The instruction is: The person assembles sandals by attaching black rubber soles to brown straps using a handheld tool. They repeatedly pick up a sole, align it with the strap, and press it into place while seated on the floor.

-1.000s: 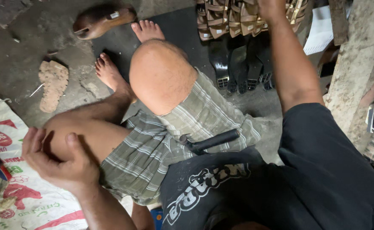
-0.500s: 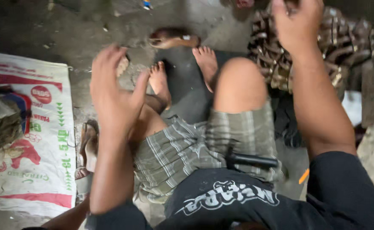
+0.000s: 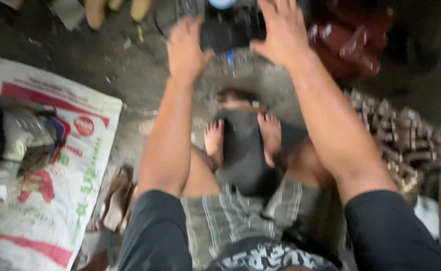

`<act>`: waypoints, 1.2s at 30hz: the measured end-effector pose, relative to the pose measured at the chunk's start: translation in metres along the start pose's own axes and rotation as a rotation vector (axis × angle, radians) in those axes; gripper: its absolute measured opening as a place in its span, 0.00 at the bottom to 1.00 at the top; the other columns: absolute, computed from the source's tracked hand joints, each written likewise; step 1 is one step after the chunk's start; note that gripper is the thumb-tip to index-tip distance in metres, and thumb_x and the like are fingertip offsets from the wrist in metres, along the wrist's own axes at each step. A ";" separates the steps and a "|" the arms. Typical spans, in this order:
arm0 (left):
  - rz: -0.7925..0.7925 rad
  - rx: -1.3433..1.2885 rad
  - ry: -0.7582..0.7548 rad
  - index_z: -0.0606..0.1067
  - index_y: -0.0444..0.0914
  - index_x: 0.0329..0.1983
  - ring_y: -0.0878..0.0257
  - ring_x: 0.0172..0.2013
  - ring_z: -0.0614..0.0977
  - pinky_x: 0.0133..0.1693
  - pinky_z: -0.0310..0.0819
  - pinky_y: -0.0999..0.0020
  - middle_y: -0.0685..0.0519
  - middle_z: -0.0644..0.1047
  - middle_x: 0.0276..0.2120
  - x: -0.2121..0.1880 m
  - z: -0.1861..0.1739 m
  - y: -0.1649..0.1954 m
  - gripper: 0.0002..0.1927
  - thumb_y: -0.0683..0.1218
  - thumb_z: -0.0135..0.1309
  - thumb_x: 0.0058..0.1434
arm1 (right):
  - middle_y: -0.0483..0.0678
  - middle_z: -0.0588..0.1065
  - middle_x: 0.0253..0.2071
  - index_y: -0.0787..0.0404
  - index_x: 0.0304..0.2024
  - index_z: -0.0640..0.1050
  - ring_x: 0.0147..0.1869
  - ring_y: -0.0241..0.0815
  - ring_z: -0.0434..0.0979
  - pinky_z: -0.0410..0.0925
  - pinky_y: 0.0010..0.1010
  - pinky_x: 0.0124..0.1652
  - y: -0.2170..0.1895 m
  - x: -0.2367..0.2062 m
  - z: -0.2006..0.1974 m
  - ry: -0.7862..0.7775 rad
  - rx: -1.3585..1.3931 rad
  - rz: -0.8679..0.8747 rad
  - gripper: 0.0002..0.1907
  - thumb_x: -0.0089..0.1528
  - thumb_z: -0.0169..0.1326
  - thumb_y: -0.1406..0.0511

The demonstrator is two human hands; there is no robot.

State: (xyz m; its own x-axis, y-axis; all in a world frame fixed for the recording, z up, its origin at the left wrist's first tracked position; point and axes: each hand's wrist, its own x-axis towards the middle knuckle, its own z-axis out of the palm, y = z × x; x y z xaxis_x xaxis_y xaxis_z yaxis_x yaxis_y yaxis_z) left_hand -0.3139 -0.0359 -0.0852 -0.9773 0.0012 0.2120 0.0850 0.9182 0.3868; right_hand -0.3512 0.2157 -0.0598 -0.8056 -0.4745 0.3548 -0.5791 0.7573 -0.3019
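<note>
My left hand (image 3: 187, 47) and my right hand (image 3: 275, 30) stretch forward with fingers spread, one on each side of a dark boxy object (image 3: 230, 32) on the ground at the top of the view. Both thumbs point in toward it. The blur hides whether either hand presses on it. I sit with knees bent in checked shorts (image 3: 240, 216). My bare feet (image 3: 214, 140) rest on a dark mat (image 3: 243, 150) below the object.
A printed white sack (image 3: 54, 175) lies at the left with crumpled plastic and scraps (image 3: 24, 140) on it. Sandals (image 3: 112, 200) lie beside my left leg, another (image 3: 240, 100) past my toes. Red parts (image 3: 351, 40) and a row of brown pieces (image 3: 406, 145) sit at the right.
My left hand has risen from my knee and stretched forward. My right hand has shifted left beside it. The view has tilted forward, bringing the dark object between both hands.
</note>
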 end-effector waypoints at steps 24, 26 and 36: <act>-0.044 0.063 -0.018 0.67 0.44 0.50 0.49 0.50 0.74 0.48 0.68 0.51 0.50 0.70 0.46 0.021 0.016 -0.004 0.41 0.50 0.79 0.36 | 0.57 0.77 0.44 0.62 0.44 0.71 0.50 0.60 0.78 0.70 0.48 0.46 0.012 0.020 0.015 -0.200 0.029 0.020 0.32 0.41 0.73 0.68; -0.051 0.099 0.013 0.67 0.43 0.48 0.49 0.50 0.74 0.46 0.68 0.52 0.49 0.70 0.46 0.021 0.017 -0.002 0.40 0.50 0.79 0.34 | 0.58 0.77 0.42 0.62 0.44 0.71 0.50 0.60 0.78 0.71 0.47 0.46 0.011 0.019 0.016 -0.225 -0.003 0.037 0.32 0.41 0.73 0.67; -0.123 0.074 -0.044 0.71 0.40 0.41 0.50 0.47 0.78 0.45 0.70 0.52 0.52 0.79 0.41 0.026 0.022 -0.007 0.36 0.50 0.79 0.32 | 0.60 0.77 0.42 0.64 0.45 0.71 0.48 0.63 0.79 0.71 0.48 0.45 0.013 0.019 0.018 -0.254 0.029 0.038 0.32 0.41 0.71 0.68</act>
State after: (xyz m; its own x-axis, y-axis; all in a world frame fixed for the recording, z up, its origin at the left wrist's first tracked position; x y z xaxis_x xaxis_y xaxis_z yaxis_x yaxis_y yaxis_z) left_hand -0.3444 -0.0336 -0.1024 -0.9871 -0.0977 0.1270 -0.0493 0.9393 0.3396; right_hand -0.3764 0.2080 -0.0733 -0.8305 -0.5460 0.1098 -0.5479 0.7655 -0.3374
